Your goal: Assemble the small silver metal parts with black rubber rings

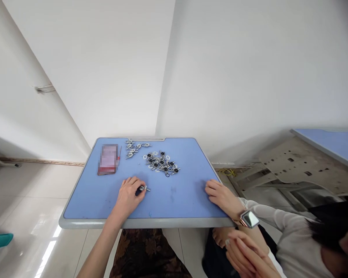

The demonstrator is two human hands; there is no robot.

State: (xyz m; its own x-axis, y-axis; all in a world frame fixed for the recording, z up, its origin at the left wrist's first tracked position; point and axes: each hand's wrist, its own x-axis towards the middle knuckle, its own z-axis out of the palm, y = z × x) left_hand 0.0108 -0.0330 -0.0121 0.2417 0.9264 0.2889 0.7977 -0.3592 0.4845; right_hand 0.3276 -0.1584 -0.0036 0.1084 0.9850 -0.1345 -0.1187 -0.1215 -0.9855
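The left hand [130, 194] is pinching 1 small metal part [145, 188] between thumb and index finger; the other fingers are curling beside the index finger. The part is lying at the fingertips, on their right, its long axis running roughly sideways and its thin end pointing right, away from the palm. I cannot tell whether it is touching the blue tabletop [179, 206].

Just ahead of these fingertips 1 tiny loose bit [139, 164] is resting. Ahead and to the right, near but apart, a heap of metal parts with black round pieces [165, 169] is spreading out. Farther out, almost straight ahead, a smaller group of metal parts [129, 146] is lying by the far edge. Ahead and to the left, a slim red tool [118, 158] is lying beside a blurred rectangular object [108, 157].

Well to the right of the fingers, a co-worker's hand [222, 196] is resting at the table's side. What seems to be the right hand [245, 253] is hanging low beyond the near edge, farther from the heap than the left; its fingers are lying close together, and I cannot tell whether they are holding anything.
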